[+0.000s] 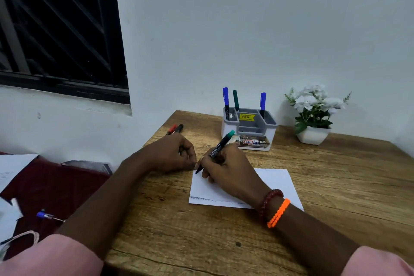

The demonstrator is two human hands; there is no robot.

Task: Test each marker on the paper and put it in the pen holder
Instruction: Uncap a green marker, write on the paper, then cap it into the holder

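Observation:
My right hand (226, 169) grips a black marker with a green end (218, 147), its tip touching the top left corner of the white paper (275, 180). My left hand (173, 152) rests closed on the table beside that corner; whether it holds a cap is hidden. The grey and white pen holder (251, 126) stands behind the paper with two blue markers (225, 98) (263, 101) and one dark green marker (235, 99) upright in it. A red marker (172, 129) and a black marker (179, 128) lie at the table's far left edge.
A white pot of white flowers (313, 114) stands at the back right near the wall. The wooden table (201, 231) ends at the left, where papers and a blue pen (46, 215) lie on a dark red cloth (56, 186).

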